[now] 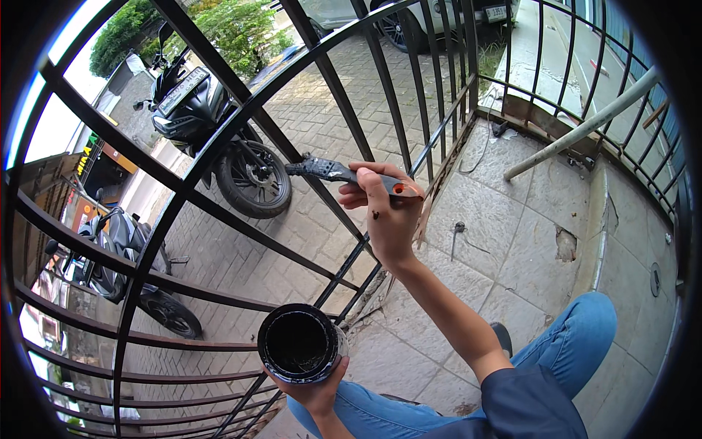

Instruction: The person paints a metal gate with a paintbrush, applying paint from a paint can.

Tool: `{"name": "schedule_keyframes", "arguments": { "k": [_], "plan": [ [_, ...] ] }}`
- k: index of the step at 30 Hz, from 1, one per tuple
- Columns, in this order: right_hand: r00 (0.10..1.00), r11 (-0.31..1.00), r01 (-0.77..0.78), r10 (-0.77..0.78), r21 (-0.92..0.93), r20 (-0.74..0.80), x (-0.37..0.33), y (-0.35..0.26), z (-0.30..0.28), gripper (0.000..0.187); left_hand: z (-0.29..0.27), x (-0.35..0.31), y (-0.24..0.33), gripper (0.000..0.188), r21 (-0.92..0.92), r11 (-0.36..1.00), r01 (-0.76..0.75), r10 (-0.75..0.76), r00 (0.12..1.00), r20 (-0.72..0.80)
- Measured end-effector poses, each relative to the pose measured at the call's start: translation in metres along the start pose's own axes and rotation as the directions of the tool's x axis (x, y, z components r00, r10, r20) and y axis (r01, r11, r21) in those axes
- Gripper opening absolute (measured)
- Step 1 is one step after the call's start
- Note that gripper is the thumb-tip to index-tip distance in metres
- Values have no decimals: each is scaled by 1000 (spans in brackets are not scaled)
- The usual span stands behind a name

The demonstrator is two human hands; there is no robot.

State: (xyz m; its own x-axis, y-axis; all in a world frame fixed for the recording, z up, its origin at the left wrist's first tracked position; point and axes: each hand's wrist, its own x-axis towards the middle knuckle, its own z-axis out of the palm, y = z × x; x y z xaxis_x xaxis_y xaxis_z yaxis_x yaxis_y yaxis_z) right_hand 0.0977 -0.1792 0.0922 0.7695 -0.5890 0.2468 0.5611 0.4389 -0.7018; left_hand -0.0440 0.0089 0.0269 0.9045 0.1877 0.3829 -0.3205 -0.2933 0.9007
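My right hand [391, 212] is closed round the handle of a paintbrush [329, 170], whose bristles and ferrule are coated in black paint. The bristle end points left and lies over a bar of the black metal fence [252, 110] in this view; whether it touches cannot be told. A dark smudge marks the back of that hand. Lower down, my left hand [318, 391] grips an open paint can [301, 344] from below. Black paint smears the can's rim and side, and its inside is dark.
Beyond the bars stand two motorcycles, one nearer [248, 175] and one at left [146, 271], on brick paving. A car [424, 22] is at the top. Behind my right arm, a pale pole [585, 124] slants over floor tiles [475, 249], one chipped. My jeans-clad knee [578, 329] is bent at right.
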Motion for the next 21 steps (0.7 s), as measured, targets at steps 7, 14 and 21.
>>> {"name": "schedule_keyframes", "arguments": {
  "k": [7,14,21],
  "plan": [
    [998,995,67,-66,80,-4,-3,18,-9,19,-2,-1,-2,109,26,1000,3,-4,1000,8],
    [982,954,-177,156,-243,-102,-22,38,-60,18,-3,0,-4,111,51,999,-10,8,999,51],
    [988,968,135,-116,-213,98,21,-20,18,18,2,0,3,107,41,999,1,0,1000,-22]
  ]
}}
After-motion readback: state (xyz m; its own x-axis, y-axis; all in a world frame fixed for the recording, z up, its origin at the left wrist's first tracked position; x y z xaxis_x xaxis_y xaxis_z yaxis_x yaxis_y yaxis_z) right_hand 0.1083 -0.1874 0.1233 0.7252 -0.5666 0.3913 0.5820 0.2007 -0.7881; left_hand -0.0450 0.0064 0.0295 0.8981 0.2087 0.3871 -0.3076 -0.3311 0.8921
